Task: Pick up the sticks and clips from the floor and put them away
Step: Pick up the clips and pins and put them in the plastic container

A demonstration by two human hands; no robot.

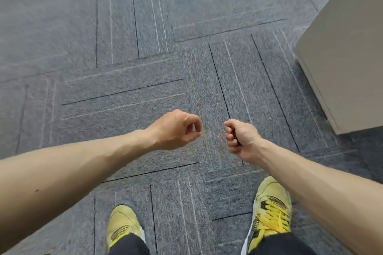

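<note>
Right grip (240, 141) fisted round a small dark object (235, 135) (probably a clip: light, stiff, easily dropped, best kept enclosed in the palm) above the carpet floor (124, 27); left grip (176, 130) curled thumb-to-forefinger, contents indiscernible.

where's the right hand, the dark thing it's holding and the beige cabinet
right hand (244, 141), head view, on the back of the hand
dark thing (235, 135), head view, on the bit showing between curled fingers and palm
beige cabinet (342, 58), head view, on its flat side face
</note>
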